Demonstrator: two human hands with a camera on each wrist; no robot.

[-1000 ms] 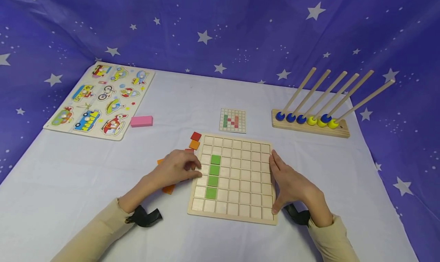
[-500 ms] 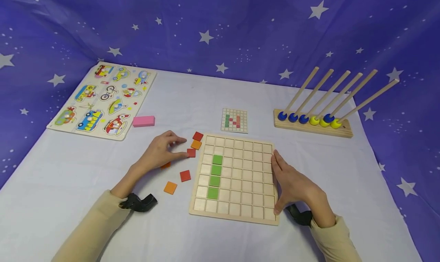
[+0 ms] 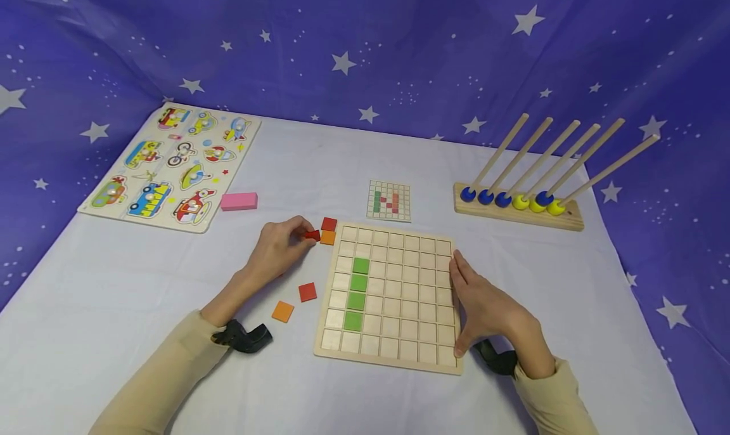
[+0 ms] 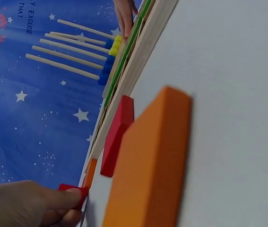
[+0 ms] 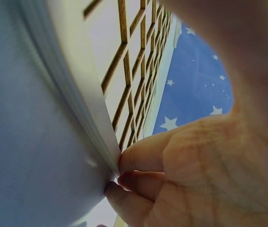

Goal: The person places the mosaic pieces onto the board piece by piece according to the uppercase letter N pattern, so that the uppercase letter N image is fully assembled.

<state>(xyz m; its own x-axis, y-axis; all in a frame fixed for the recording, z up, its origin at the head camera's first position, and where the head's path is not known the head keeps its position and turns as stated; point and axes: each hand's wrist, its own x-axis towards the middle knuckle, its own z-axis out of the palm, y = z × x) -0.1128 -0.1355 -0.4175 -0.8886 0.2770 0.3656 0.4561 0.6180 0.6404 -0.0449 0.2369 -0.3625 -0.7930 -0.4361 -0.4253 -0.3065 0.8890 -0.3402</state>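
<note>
In the head view, my left hand (image 3: 279, 246) pinches a small red square tile (image 3: 312, 235) between thumb and fingers, just left of a wooden grid board (image 3: 393, 308). The same red tile (image 4: 80, 193) shows at the fingertips in the left wrist view. A column of several green tiles (image 3: 356, 301) sits in the board's cells. My right hand (image 3: 487, 305) rests against the board's right edge, fingers extended and thumb spread apart. In the right wrist view, its fingertips (image 5: 136, 158) touch the board's side.
Another red tile (image 3: 329, 224) and an orange tile (image 3: 327, 238) lie by the board's upper left corner. Loose red (image 3: 307, 292) and orange tiles (image 3: 282, 311) lie nearer. Behind are a pattern card (image 3: 389, 201), pink block (image 3: 239, 201), vehicle puzzle (image 3: 228, 175) and peg stand (image 3: 516, 213) with beads.
My left hand has moved from the board's left edge up and away, and has taken hold of the red tile, which shifted slightly farther back. The right hand stays at the board's edge.
</note>
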